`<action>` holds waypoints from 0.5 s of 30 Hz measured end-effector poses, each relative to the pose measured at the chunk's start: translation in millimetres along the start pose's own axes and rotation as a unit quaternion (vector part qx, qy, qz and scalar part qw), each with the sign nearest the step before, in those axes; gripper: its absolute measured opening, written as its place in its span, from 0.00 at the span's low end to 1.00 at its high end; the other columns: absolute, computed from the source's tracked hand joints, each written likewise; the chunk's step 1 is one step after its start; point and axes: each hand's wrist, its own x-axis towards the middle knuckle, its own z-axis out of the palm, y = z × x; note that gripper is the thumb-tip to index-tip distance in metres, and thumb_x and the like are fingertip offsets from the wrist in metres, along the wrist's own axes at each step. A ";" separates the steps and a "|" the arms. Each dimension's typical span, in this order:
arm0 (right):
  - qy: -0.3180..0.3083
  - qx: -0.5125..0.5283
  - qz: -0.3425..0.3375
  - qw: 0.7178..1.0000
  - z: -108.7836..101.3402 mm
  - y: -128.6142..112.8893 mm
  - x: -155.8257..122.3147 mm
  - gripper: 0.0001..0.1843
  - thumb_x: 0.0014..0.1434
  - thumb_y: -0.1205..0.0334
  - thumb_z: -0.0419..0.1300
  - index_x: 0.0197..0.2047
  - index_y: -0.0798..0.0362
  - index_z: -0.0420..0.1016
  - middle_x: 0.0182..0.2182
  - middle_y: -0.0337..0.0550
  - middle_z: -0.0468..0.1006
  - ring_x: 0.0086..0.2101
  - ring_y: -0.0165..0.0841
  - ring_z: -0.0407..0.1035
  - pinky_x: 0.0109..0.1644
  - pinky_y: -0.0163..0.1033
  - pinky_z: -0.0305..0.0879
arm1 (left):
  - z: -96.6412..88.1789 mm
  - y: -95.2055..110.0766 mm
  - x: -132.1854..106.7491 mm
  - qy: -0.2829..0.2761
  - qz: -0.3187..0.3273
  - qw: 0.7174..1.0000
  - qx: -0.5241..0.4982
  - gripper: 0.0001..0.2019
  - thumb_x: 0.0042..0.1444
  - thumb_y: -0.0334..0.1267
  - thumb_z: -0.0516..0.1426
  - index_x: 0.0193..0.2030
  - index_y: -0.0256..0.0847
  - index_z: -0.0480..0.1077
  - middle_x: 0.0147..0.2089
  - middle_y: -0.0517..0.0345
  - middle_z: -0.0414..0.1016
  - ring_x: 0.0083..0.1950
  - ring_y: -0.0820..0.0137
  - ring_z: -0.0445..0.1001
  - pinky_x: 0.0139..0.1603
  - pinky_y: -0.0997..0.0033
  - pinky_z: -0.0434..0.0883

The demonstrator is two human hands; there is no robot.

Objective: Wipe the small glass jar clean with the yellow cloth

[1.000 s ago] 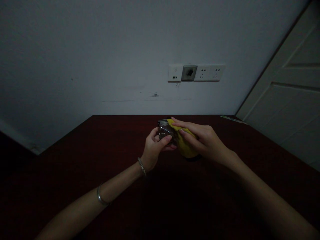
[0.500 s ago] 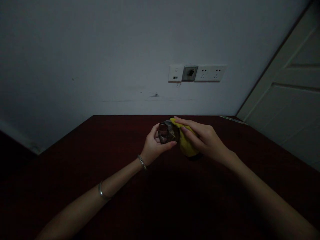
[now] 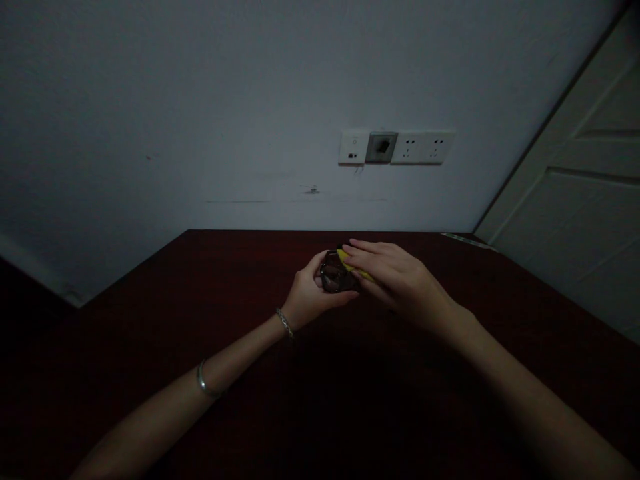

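My left hand (image 3: 307,298) is curled around a small dark faceted glass (image 3: 334,273), holding it just above the dark red table (image 3: 210,320). My right hand (image 3: 395,280) presses a yellow cloth (image 3: 350,265) against the glass, fingers laid over it. Only a small strip of the cloth shows between my fingers and the glass. Both wrists on my left arm wear thin bracelets.
A pale wall rises behind the table with a row of white sockets (image 3: 397,147). A white panelled door (image 3: 580,187) stands at the right. A thin light strip (image 3: 467,240) lies at the table's far right corner. The room is dim.
My right hand has turned flatter and closed over the yellow cloth, hiding most of it. The glass has rotated in my left hand and dropped slightly.
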 end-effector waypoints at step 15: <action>0.023 0.015 -0.016 1.000 -7.9 2.6 1.1 0.18 0.62 0.66 0.56 0.55 0.51 0.72 0.49 0.48 0.78 0.52 0.40 0.71 0.52 0.48 0.73 | -3.6 -7.5 -5.4 -0.019 0.000 1.000 0.012 0.40 0.33 0.34 0.71 0.57 0.38 0.64 0.49 0.45 0.76 0.46 0.61 0.78 0.49 0.59 0.76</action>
